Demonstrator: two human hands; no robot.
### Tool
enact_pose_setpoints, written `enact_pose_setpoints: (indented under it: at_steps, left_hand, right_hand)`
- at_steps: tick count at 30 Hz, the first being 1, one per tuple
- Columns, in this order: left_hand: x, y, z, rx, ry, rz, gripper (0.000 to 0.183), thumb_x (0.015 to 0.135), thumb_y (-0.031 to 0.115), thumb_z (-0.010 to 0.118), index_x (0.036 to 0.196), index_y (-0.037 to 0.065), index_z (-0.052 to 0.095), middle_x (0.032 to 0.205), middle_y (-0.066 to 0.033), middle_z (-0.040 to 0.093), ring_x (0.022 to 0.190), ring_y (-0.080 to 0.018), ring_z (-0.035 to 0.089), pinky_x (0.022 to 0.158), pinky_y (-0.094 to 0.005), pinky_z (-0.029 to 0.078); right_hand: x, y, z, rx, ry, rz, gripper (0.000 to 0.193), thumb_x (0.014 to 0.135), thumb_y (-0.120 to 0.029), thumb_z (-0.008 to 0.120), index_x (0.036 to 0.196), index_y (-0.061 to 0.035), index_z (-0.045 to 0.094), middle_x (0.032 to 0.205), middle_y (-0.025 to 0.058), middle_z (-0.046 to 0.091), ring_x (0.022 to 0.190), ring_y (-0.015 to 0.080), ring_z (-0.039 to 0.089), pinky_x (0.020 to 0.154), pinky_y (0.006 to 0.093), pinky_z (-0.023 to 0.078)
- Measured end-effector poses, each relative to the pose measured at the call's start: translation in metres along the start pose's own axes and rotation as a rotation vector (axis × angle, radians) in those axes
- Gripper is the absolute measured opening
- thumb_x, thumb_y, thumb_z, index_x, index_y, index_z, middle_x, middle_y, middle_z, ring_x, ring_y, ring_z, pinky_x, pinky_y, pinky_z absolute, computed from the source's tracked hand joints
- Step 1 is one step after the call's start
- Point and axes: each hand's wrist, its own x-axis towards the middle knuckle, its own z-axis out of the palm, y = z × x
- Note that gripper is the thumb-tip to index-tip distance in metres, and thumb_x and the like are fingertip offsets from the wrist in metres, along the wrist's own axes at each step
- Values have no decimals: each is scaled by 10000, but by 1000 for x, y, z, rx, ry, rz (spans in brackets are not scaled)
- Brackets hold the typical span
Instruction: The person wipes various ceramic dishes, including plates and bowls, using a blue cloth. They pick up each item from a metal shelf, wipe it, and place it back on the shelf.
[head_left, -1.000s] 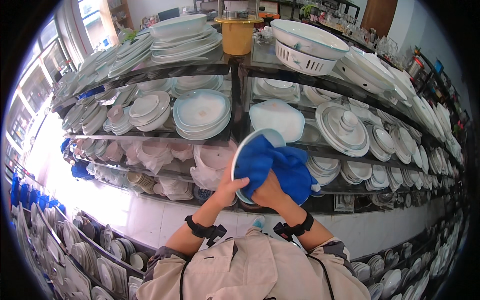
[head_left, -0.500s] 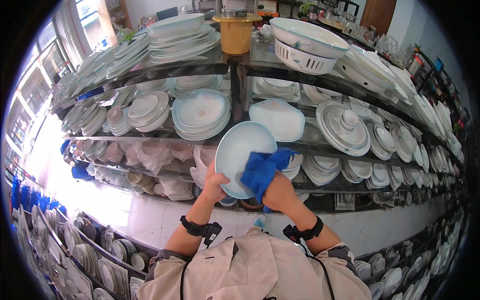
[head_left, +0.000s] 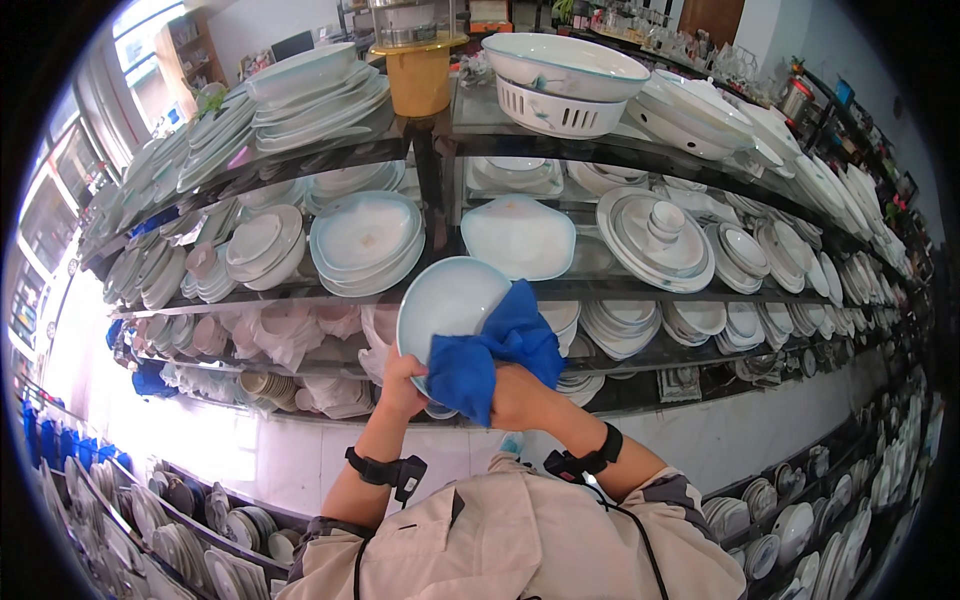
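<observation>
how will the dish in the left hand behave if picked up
The dish is likely stiff: it shows no sag with the left hand gripping one edge. It looks smooth and glossy, so it may be slippery. It also appears ceramic, so it would probably chip or break if dropped.
</observation>
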Motion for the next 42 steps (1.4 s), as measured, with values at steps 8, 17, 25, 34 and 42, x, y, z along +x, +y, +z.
enact_pose_setpoints:
  at_steps: [8, 17, 25, 34, 42]
  left_hand:
    - [23, -12, -13, -98, 79, 0, 785, 659, 138, 505, 1419, -39, 419, 1327, -220, 570, 1201, -383, 589, 1032, -474, 500]
    - [76, -50, -19, -216, -63, -221, 832, 675, 223, 528, 1452, -40, 388, 1374, -246, 546, 1202, -424, 592, 1022, -540, 511]
    - [143, -59, 15, 337, 113, -317, 605, 905, 288, 598, 1395, -43, 470, 1286, -186, 619, 1165, -315, 624, 974, -440, 514]
    - [225, -56, 22, 1330, 234, 121, 457, 897, 282, 641, 1176, -73, 570, 859, -316, 674, 834, -490, 668, 757, -516, 534]
    - [283, -74, -17, 1635, 270, 167, 422, 909, 214, 607, 1237, -44, 541, 839, -324, 671, 808, -496, 669, 774, -559, 548]
  right_hand:
    - [-36, 37, -27, -95, 591, 144, 348, 832, -40, 694, 1172, -58, 622, 1201, 116, 617, 1113, 299, 589, 957, 400, 468]
    - [-72, 97, -37, 321, 720, 527, 546, 967, -171, 649, 1442, -1, 439, 1411, 104, 529, 1270, 216, 520, 1078, 347, 410]
    - [-60, 153, -91, 198, 765, 579, 263, 891, -68, 620, 1139, 15, 648, 1203, 178, 654, 1125, 304, 621, 1005, 399, 462]
    - [-19, 225, -137, 176, 737, 735, 207, 882, -50, 605, 1056, 44, 666, 1026, 208, 701, 1000, 334, 675, 899, 395, 509]
    - [16, 292, -134, -15, 593, 839, 250, 857, -138, 639, 1044, 20, 689, 1025, 244, 708, 971, 397, 678, 853, 431, 529]
